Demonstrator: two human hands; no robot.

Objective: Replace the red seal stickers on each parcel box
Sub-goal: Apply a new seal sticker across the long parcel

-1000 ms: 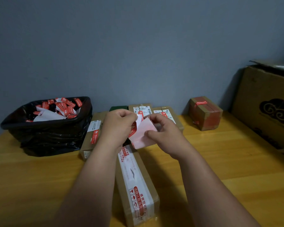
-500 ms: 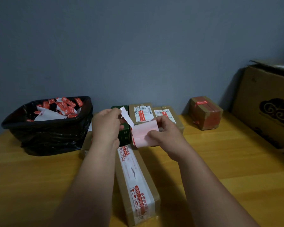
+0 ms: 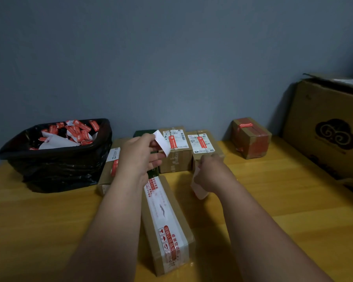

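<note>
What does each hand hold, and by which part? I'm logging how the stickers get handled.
Left hand pinches a white strip by its lower edge. Right hand holds a pale sheet by its upper part.

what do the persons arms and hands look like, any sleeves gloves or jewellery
Both forearms are bare right up to the bottom edge of the picture, with no sleeves in view. The left hand and the right hand wear no gloves. No watch, bracelet or ring shows on either, though the dim light could hide small details.

Glossy crinkled black plastic is lining the bin (image 3: 55,159); beside it, matt brown cardboard boxes (image 3: 175,157) are sitting on smooth wood table (image 3: 293,200).
</note>
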